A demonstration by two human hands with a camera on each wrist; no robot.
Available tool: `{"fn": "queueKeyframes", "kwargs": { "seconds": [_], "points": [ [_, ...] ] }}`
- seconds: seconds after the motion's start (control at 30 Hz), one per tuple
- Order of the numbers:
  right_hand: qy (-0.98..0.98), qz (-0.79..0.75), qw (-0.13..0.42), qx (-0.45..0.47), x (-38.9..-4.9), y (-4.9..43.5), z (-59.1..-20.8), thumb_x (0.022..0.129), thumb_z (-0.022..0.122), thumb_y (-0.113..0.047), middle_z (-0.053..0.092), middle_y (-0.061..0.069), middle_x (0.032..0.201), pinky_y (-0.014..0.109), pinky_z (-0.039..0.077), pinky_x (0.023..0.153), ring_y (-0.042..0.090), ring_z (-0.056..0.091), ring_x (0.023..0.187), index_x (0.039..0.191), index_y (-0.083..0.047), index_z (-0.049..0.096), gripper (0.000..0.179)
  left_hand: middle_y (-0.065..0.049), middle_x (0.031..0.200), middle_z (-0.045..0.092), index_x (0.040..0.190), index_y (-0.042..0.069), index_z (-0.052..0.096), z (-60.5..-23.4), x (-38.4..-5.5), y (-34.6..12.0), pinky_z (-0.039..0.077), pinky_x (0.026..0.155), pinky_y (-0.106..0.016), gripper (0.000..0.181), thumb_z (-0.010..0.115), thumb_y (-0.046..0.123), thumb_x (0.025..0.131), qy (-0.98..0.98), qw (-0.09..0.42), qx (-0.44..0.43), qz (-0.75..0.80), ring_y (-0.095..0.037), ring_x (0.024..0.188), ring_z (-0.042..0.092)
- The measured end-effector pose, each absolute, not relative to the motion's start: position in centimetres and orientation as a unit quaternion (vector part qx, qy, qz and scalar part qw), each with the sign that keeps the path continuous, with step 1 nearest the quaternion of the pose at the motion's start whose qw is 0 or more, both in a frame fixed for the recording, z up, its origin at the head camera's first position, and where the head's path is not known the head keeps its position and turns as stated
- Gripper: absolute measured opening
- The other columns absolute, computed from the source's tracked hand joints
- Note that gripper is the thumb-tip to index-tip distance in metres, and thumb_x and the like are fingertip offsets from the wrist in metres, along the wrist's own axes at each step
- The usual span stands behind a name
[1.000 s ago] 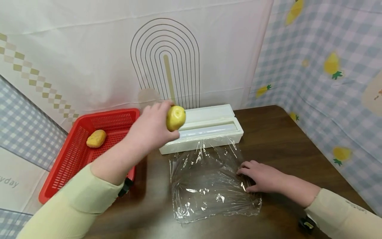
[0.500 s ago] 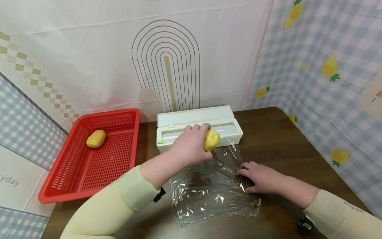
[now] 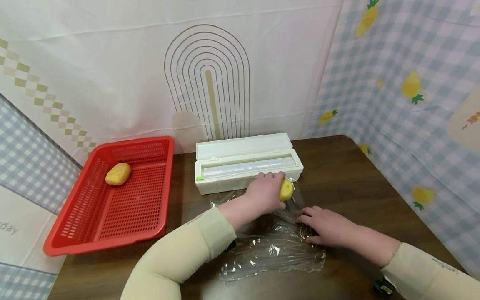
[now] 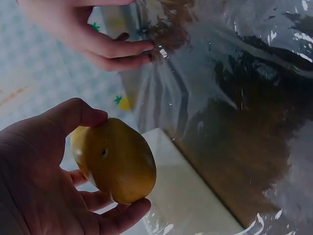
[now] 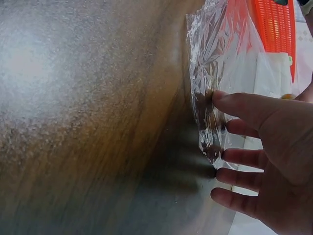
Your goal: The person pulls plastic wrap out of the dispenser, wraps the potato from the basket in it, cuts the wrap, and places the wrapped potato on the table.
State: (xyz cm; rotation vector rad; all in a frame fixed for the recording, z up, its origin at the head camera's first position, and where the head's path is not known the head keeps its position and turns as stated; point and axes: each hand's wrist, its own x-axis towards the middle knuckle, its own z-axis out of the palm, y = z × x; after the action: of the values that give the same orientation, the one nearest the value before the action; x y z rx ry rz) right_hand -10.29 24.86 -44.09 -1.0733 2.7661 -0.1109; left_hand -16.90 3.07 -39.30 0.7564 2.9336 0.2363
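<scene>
In the head view my left hand [image 3: 264, 193] holds a yellow potato [image 3: 286, 190] above the back part of a sheet of cling film [image 3: 268, 256]. Thumb and fingertips grip the potato [image 4: 117, 159] from opposite sides in the left wrist view. My right hand [image 3: 330, 227] rests at the film's right edge. Its fingers look spread and fairly straight in the right wrist view, with the thumb touching the crinkled film [image 5: 208, 93]. Behind the film is a white cling film box [image 3: 243, 186], its lid raised and a roll inside. The film runs forward from the box onto the table.
A red plastic basket [image 3: 168, 191] stands at the left with a yellow lumpy piece [image 3: 118, 173] in it. Brown table surface [image 3: 345, 179] extends right of the box. Printed cloth hangs along the back and right side.
My left hand has carried the potato right and toward me, from over the cling film box to above the film near my right hand. The right hand stays nearly still.
</scene>
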Motion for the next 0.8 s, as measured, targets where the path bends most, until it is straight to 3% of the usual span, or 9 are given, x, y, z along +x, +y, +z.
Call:
{"fn": "queueKeyframes", "kwargs": {
  "seconds": [0.27, 0.47, 0.8],
  "points": [
    [0.927, -0.037, 0.078, -0.365, -10.1, 24.7, -43.9, 0.083, 0.079, -0.034, 0.058, 0.004, 0.116, 0.045, 0.053, 0.080, 0.026, 0.058, 0.103, 0.122, -0.014, 0.064, 0.047, -0.004, 0.114, 0.058, 0.141, 0.023, 0.042, -40.3, -17.1, 5.1, 0.050, 0.064, -0.032, 0.085, 0.084, 0.049, 0.071, 0.965, 0.071, 0.246, 0.061, -0.024, 0.106, 0.055],
    [0.926, -0.036, 0.079, -0.367, -10.1, 24.7, -43.8, 0.082, 0.080, -0.035, 0.058, 0.004, 0.116, 0.043, 0.054, 0.079, 0.025, 0.058, 0.103, 0.122, -0.013, 0.064, 0.048, -0.005, 0.126, 0.056, 0.145, 0.022, 0.039, -40.9, -17.2, 6.0, 0.054, 0.070, -0.033, 0.089, 0.081, 0.053, 0.074, 0.966, 0.070, 0.249, 0.023, -0.026, 0.116, 0.051],
    [0.925, -0.036, 0.085, -0.368, -10.1, 24.6, -43.6, 0.082, 0.080, -0.034, 0.058, 0.005, 0.120, 0.045, 0.053, 0.080, 0.027, 0.058, 0.105, 0.125, -0.013, 0.064, 0.051, -0.005, 0.131, 0.053, 0.141, 0.023, 0.044, -41.5, -17.3, 6.3, 0.054, 0.069, -0.032, 0.083, 0.082, 0.053, 0.073, 0.967, 0.062, 0.248, 0.000, -0.025, 0.119, 0.049]
  ]
}}
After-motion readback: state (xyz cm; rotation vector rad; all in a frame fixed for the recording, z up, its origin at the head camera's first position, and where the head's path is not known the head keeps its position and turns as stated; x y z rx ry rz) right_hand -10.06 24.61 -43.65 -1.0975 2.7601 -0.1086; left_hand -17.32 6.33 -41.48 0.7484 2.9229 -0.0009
